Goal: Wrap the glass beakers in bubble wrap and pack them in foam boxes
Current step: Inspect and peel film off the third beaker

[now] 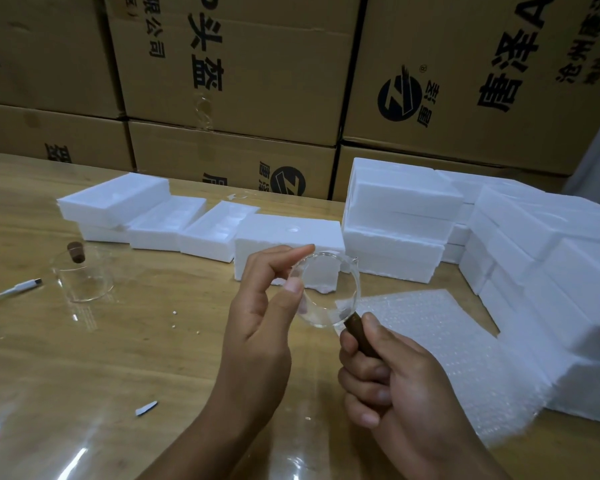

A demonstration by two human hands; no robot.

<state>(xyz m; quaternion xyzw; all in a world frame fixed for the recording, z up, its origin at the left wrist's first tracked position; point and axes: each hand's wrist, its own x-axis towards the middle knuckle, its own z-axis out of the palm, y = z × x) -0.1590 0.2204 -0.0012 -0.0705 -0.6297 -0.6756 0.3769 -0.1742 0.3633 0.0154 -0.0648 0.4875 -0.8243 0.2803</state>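
While the left hand (257,323) pinches its rim and the right hand (395,386) grips its handle, the clear brown-handled glass beaker (328,292) mid-frame is bare, wrapping and boxing undone.

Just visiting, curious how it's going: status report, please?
Right hand grips the wooden handle. Left hand pinches the glass beaker at its rim. Beaker not yet wrapped; bubble wrap lies on the table. Nothing blocking.

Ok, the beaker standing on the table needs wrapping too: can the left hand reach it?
Probably yes: the left hand merely pinches the held beaker, and only open table separates it from the standing beaker.
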